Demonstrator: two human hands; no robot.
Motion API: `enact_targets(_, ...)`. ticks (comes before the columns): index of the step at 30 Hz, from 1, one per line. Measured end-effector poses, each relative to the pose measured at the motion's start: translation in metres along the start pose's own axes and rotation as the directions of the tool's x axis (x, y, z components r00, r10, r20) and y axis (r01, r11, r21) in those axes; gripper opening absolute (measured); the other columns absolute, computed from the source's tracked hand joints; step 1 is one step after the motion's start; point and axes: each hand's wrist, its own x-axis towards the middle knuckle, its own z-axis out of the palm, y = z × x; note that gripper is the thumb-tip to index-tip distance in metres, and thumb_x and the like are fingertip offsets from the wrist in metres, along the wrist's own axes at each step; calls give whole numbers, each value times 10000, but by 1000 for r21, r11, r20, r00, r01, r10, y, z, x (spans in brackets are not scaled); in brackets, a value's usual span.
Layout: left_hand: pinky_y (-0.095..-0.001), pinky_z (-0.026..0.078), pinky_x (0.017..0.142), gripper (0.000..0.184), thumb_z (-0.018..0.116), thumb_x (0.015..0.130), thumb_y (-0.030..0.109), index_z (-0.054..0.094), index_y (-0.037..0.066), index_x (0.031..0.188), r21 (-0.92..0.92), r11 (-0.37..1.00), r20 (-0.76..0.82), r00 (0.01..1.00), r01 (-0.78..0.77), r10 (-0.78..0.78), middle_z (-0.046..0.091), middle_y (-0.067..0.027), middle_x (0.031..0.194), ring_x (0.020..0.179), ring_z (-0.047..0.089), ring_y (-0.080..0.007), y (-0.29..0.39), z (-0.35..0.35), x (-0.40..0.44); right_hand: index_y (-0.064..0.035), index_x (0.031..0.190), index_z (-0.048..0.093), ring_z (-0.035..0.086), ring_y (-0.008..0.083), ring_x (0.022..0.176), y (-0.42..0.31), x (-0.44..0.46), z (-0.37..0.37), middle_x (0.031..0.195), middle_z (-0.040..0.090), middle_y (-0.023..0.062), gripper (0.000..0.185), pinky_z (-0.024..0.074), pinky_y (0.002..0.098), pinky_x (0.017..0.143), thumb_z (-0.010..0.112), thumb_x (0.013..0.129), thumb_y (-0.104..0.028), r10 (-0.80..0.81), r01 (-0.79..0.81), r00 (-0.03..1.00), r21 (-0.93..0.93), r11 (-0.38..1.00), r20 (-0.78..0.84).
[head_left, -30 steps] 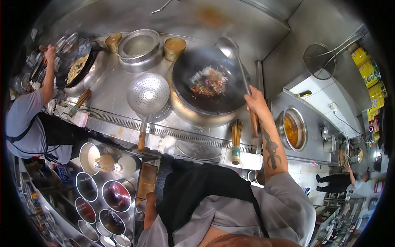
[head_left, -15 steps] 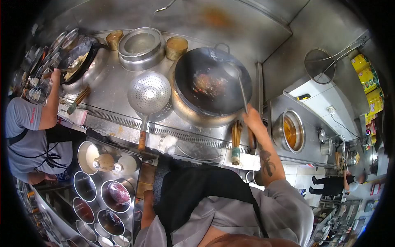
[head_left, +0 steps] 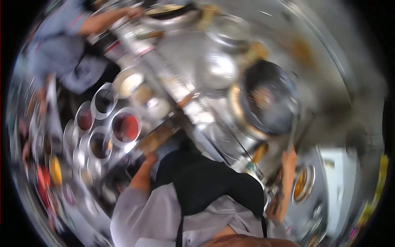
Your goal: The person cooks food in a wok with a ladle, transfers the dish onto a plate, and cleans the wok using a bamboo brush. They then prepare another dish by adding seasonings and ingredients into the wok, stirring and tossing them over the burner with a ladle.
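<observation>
My right hand (head_left: 289,156) is closed around the handle of a long metal ladle (head_left: 293,129). The ladle's bowl end lies by the right inner side of a dark wok (head_left: 275,117). Small chopped food (head_left: 261,98), reddish and brown, sits in the wok's bottom. My left hand (head_left: 151,159) hangs by my body, beside a brown board (head_left: 158,136) at the edge of the counter of pots; its fingers are too blurred to make out. Left of the wok lies a perforated metal strainer (head_left: 219,70) with a wooden handle.
Several metal pots stand to my left, among them a red-filled pot (head_left: 126,126) and a white-filled pot (head_left: 128,82). A co-worker (head_left: 68,53) reaches toward another wok (head_left: 173,16). A bamboo brush (head_left: 259,153) is at the stove's front. On the right sits a basin of orange liquid (head_left: 303,183).
The whole view has turned, with the stove swinging right and the pots rising on the left. The picture is now smeared. My right hand still grips the ladle, and more of my left hand shows.
</observation>
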Motion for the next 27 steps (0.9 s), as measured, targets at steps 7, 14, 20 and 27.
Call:
enact_targets(7,-451,493,866,328,601,758,244,681,-26,926,-430,825,57,923,368,-382,641,-274,1005,971,618,-421,17,52,-127,-2,1343,426,503,116,467,-53,4,-6,816,567,73,453,407,244,388,522,901,-22,-100,-149,976,931,333,192)
enact_targets(14,-388,514,744,233,607,811,178,653,-22,921,-936,299,-158,538,186,-828,678,-182,891,822,655,-330,11,23,-212,-34,1350,406,378,76,388,-199,-49,-8,732,447,17,430,304,232,334,475,928,-81,-614,-543,620,832,114,489)
enact_targets(20,-222,464,599,214,571,937,244,614,37,961,-892,-111,-72,382,-437,-921,654,-60,827,728,621,-96,-14,-145,-230,32,1319,407,422,99,404,-352,-115,-16,696,485,34,468,336,229,381,524,870,-30,-770,-513,162,719,469,618)
enact_targets(27,-276,507,568,205,569,945,217,563,16,903,-827,-233,16,391,-512,-920,644,-89,791,653,632,-158,-65,-197,-184,18,1267,489,471,51,494,-480,-204,17,716,529,-18,383,393,229,424,539,894,-59,-706,6,-31,706,708,708)
